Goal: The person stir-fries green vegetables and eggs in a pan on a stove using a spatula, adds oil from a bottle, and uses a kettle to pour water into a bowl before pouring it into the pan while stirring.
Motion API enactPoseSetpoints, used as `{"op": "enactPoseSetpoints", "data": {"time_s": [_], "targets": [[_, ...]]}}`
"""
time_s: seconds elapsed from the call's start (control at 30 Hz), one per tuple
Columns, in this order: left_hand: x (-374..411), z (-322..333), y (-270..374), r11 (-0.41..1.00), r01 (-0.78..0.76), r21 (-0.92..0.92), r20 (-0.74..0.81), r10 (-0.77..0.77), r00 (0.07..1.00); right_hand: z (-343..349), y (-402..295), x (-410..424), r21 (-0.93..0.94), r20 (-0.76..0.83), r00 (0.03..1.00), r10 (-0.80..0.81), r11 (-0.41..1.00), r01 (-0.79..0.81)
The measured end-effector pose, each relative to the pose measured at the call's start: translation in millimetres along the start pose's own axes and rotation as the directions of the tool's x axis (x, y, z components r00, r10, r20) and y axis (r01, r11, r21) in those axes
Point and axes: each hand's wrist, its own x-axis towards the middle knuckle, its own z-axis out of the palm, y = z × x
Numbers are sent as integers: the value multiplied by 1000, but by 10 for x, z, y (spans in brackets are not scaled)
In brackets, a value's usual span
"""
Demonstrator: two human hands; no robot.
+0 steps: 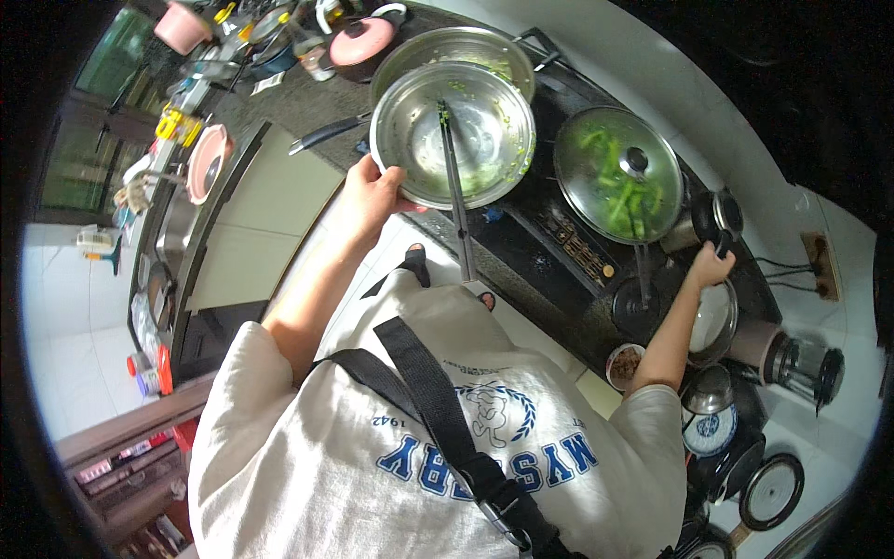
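My left hand [380,189] grips the near rim of a stainless steel bowl [419,161], thumb over the edge. Dark chopsticks [454,182] lean in the bowl, which has green bits stuck on its wall. Behind and partly under it is a larger metal pan [447,42] with a black handle. My right hand [712,265] is closed on the black handle [723,243] of a steel pot [698,216] at the right. Beside that pot, a glass-lidded pan [573,175] on the stove holds green vegetables.
A gas stove [517,237] spans the counter. A bowl of brown food [625,367] sits by my right forearm, near a round glass lid [719,321] and a blender [796,363]. A pink lidded pot [362,42] stands at the back; a sink [178,223] is at left.
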Motion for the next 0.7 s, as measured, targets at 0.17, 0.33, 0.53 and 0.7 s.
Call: {"op": "enactPoseSetpoints", "data": {"time_s": [0.17, 0.33, 0.53, 0.7], "targets": [[83, -188, -111, 999, -45, -10, -69, 44, 997, -281, 266, 50, -181, 139, 946, -292, 932, 315], [259, -421, -133, 992, -125, 10, -141, 126, 982, -919, -1812, -1109, 241, 130, 682, -719, 691, 682], [514, -484, -173, 996, -85, -41, -59, 83, 995, -370, -2776, -3049, 796, 386, -66, -920, 295, 529], [1051, -1092, -67, 996, -85, -29, 31, 86, 996, 150, -3524, -3697, 902, 231, 98, -968, 251, 350]]}}
